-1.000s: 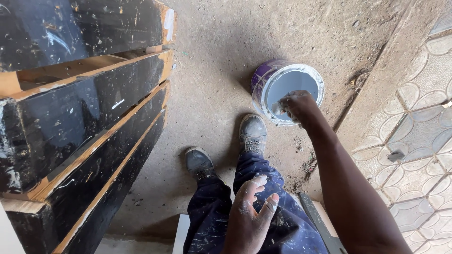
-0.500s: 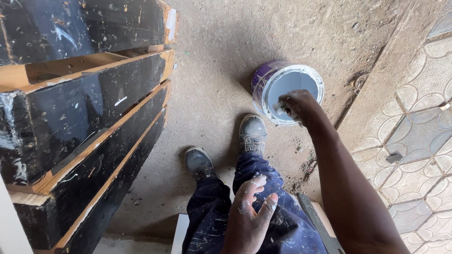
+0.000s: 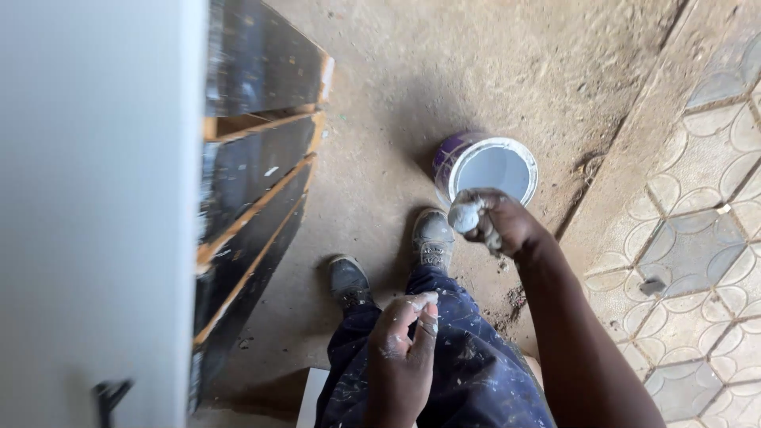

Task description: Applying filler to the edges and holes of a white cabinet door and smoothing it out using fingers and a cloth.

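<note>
View from above of a seated person's legs and both hands over a dusty concrete floor [image 3: 380, 158]. The right hand [image 3: 495, 223] has its fingers curled tight around a grey, paint-soaked wad [image 3: 466, 214], possibly a rag or sponge, held just above the near rim of an open paint tin [image 3: 485, 168]. The tin, purple outside with pale paint inside, stands on the floor beside the right shoe [image 3: 432, 238]. The left hand [image 3: 402, 361] hovers over paint-spattered dark trousers [image 3: 460, 372], empty, fingers loosely bent and close together. Black-painted wooden boards [image 3: 254, 198] lean at left, next to a white panel [image 3: 95, 206].
</note>
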